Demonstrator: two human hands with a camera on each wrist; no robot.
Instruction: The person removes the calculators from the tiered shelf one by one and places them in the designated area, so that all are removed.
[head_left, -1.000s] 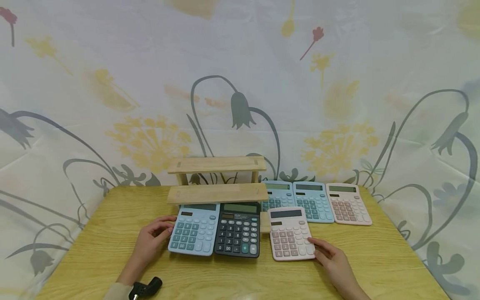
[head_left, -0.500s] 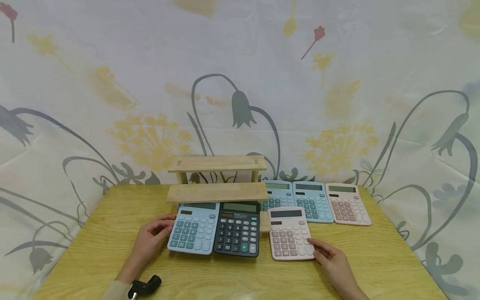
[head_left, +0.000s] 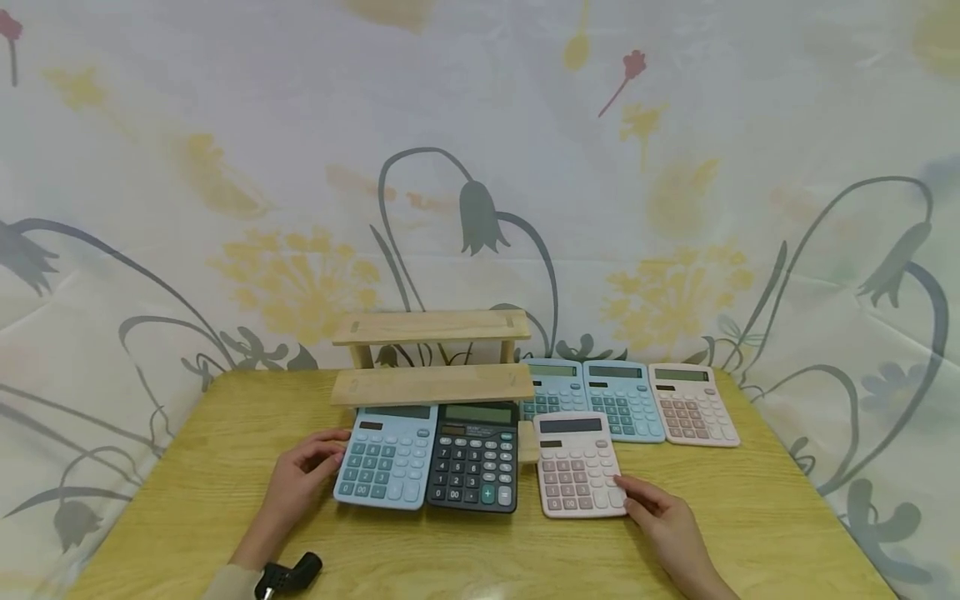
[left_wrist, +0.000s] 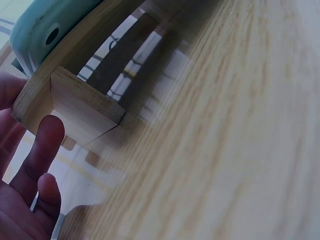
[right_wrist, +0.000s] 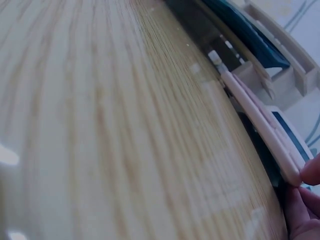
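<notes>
In the head view my left hand (head_left: 300, 475) is at the left end of a tiered wooden rack (head_left: 431, 385), beside a light blue calculator (head_left: 386, 458). The left wrist view shows my thumb at the corner of the rack's lowest board (left_wrist: 37, 95) and fingers below it; I hold that end. A black calculator (head_left: 474, 458) leans next to the blue one on the lowest tier. My right hand (head_left: 667, 529) pinches the lower right corner of a pink calculator (head_left: 577, 467), whose tilted body (right_wrist: 262, 127) shows edge-on in the right wrist view.
Two more blue calculators (head_left: 624, 408) and another pink one (head_left: 693, 408) stand in a row behind on the right. The rack's upper tiers (head_left: 431, 327) bear nothing. A yellowish wood-grain table (head_left: 450, 558) lies below, with a flower-patterned cloth (head_left: 675, 167) behind.
</notes>
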